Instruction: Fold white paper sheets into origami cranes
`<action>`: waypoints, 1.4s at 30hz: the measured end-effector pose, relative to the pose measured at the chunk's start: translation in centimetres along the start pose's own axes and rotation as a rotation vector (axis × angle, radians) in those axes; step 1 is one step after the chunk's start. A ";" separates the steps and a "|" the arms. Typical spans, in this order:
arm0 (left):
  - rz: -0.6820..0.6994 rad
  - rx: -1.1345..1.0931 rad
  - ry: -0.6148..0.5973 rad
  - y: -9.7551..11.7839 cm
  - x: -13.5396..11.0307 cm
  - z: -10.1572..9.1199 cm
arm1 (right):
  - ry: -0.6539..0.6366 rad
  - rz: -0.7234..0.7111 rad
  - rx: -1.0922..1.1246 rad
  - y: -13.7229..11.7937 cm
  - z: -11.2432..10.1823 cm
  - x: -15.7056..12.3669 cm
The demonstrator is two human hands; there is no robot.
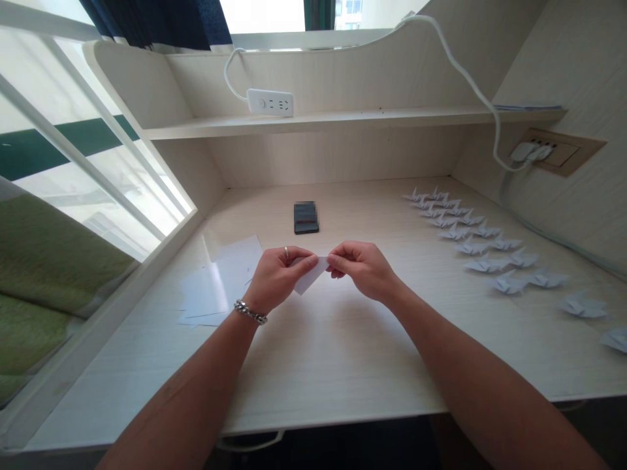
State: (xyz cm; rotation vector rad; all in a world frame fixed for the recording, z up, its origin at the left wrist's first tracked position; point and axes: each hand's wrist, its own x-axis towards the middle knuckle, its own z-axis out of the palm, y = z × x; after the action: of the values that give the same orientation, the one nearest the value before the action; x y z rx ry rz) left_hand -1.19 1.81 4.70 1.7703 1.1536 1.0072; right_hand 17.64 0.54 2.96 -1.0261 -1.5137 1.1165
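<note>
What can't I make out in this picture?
All in the head view:
- Held paper: upper parts hidden by fingers of the left hand and right hand.
- Dark device: its upper part is blurred by pixelation.
- Sheets: they overlap, so I can't count them.
- Nearest crane: cut off by the right edge.

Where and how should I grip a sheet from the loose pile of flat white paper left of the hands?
Probably pinch the near left corner of the loose white paper pile, coming from the front left: the sheets lie flat and unevenly fanned, with thin edges jutting there, clear of the left hand's silver chain bracelet.
</note>
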 end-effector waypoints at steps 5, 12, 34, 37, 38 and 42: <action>0.010 0.044 0.030 -0.1 0.1 0.0 | -0.003 0.013 -0.042 -0.2 -0.2 0.0; 0.082 0.221 -0.009 0.1 -0.1 0.1 | -0.067 -0.020 -0.173 -0.4 0.0 -0.2; -0.030 0.090 -0.011 -0.3 0.3 -0.9 | -0.136 0.017 -0.115 0.2 -1.4 0.2; -0.049 0.072 -0.003 -0.4 0.4 -0.7 | -0.155 0.027 -0.119 0.2 -1.2 0.1; -0.053 0.068 -0.001 -0.5 0.4 -0.7 | -0.159 0.037 -0.110 0.2 -1.3 0.1; -0.011 0.139 -0.017 -0.6 0.4 -0.5 | -0.141 0.030 -0.177 0.3 -1.2 0.2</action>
State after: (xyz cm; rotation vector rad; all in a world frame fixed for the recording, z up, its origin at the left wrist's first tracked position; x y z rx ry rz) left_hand -1.73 2.47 4.47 1.8750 1.2477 0.9228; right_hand 18.85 0.98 2.82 -1.1114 -1.7397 1.1101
